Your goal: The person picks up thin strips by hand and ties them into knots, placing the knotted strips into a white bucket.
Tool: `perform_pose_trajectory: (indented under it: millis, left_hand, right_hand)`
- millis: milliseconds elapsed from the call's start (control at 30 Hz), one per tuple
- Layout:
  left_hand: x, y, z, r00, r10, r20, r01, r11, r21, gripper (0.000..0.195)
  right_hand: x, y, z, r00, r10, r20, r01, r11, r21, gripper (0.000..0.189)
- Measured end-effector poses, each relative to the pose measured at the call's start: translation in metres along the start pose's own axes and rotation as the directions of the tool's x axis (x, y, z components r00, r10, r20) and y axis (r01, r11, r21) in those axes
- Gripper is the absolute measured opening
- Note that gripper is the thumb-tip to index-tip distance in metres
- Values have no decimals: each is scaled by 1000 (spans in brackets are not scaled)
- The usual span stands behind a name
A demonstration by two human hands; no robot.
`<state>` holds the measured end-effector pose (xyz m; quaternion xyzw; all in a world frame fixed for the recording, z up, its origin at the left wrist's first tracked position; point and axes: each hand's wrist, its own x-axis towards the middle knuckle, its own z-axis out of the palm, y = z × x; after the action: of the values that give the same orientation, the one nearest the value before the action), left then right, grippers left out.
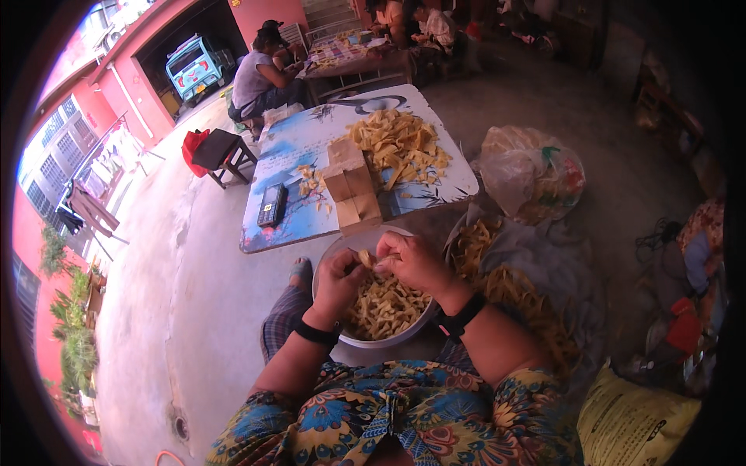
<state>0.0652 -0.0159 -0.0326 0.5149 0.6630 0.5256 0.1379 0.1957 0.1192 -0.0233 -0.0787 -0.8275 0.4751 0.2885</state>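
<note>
My left hand and my right hand meet above a round white basin. Between the fingertips of both is a small pale yellow piece, which looks folded or rolled; its exact shape is partly hidden by the fingers. Many short yellowish rolled pieces fill the basin below. Past the basin's far rim, a brown folded cardboard piece lies along a painted tabletop and reaches over its near edge. A heap of flat yellow strips lies beside the cardboard.
A black keypad device lies on the tabletop's left. Right of the basin, more yellow strips lie on grey cloth, near a filled plastic bag. A dark stool stands at left; a yellow sack sits lower right. People work at a farther table.
</note>
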Motion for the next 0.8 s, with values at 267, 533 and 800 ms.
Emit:
perform_pose_trajectory:
  millis: [267, 533, 800]
  left_hand:
    - [4, 20, 1, 909, -218, 356, 365, 829, -424, 9]
    - [8, 37, -16, 840, -218, 497, 514, 615, -598, 26]
    - [23, 21, -14, 889, -155, 430, 414, 672, -614, 24]
  right_hand:
    - [5, 17, -11, 982, 37, 186, -135, 826, 547, 12]
    - [9, 16, -50, 995, 88, 52, -100, 723, 683, 16]
    - [9, 1, -23, 997, -32, 76, -13, 853, 522, 14]
